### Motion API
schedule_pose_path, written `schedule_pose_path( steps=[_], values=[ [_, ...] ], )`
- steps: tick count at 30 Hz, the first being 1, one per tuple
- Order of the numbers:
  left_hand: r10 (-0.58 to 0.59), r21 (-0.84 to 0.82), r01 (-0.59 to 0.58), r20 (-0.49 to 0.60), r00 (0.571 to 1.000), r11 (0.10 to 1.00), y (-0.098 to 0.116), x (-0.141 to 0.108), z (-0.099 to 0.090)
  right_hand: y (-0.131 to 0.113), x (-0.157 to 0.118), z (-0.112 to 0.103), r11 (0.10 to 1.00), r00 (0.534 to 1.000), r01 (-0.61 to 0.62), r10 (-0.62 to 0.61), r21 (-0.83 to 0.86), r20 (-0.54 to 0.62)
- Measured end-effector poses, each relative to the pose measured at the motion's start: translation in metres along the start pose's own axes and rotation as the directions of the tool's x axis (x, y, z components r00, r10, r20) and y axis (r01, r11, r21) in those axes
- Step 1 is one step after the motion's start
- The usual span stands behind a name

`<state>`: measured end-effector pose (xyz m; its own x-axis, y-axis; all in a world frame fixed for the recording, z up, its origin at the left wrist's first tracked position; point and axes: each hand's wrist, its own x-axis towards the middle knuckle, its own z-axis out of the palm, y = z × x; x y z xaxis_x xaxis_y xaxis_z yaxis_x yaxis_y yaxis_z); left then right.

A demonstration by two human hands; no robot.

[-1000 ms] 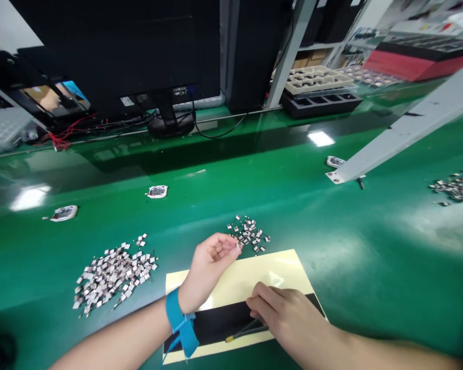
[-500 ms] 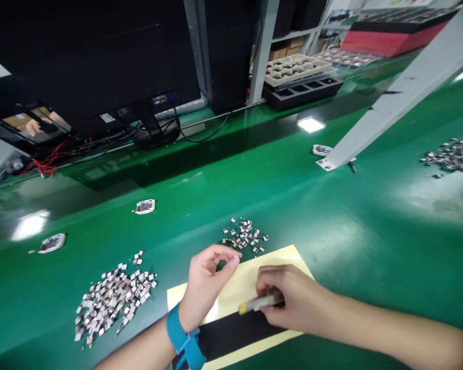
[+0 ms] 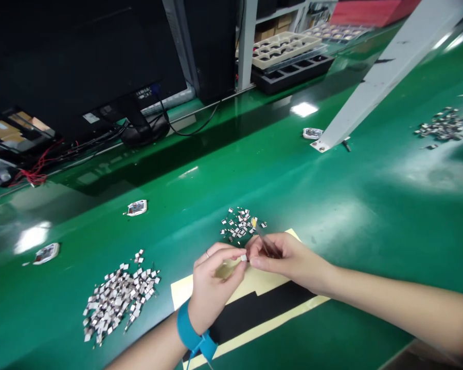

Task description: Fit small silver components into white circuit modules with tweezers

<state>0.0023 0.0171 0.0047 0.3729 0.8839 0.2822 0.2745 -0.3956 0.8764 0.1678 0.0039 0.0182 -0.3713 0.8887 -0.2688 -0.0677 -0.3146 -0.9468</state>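
Note:
Between the thumb and forefinger of my left hand [image 3: 216, 277] is a small white square part [image 3: 243, 257]. My right hand [image 3: 280, 254] touches it at the fingertips and holds a grey tool with a yellow tip [image 3: 254, 222], pointing up and away. Both hands are over a pale yellow sheet [image 3: 183, 289] that bears a black strip [image 3: 254, 318]. Just beyond them lies a small pile of little square parts [image 3: 237, 223]. A larger pile of such parts [image 3: 118, 298] is at the left. A blue band [image 3: 188, 329] circles my left wrist.
White-cased circuit boards [image 3: 137, 207] lie along the green table [image 3: 332, 195], another [image 3: 46, 253] farther left. A grey slanted post [image 3: 374, 87] stands at the right, with more small parts [image 3: 443, 124] beyond. Stacked trays [image 3: 289, 51] and a black monitor [image 3: 81, 61] are at the back.
My right hand has moved up and left to meet my left fingertips, and its tool has swung from pointing left to pointing up. More of the black strip shows. The camera view has shifted.

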Motion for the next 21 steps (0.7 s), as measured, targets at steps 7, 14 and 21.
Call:
schedule_pose_path(
  steps=[7,14,21],
  values=[
    [0.126,0.143,-0.12,-0.033,0.992,0.982,0.003,-0.0009,0.0013,0.0033,0.0015,-0.0006,0.997,0.999,-0.051,0.051,-0.049,0.001],
    [0.103,0.206,-0.102,0.004,0.995,0.973,0.002,-0.0043,0.0021,0.0058,0.0031,-0.0032,0.997,0.996,-0.08,0.081,-0.008,0.028],
    [0.065,0.173,-0.069,0.027,0.997,0.982,0.0031,-0.008,0.0017,0.0028,0.003,-0.0052,0.992,0.989,-0.118,0.113,0.05,0.093]
  ],
)
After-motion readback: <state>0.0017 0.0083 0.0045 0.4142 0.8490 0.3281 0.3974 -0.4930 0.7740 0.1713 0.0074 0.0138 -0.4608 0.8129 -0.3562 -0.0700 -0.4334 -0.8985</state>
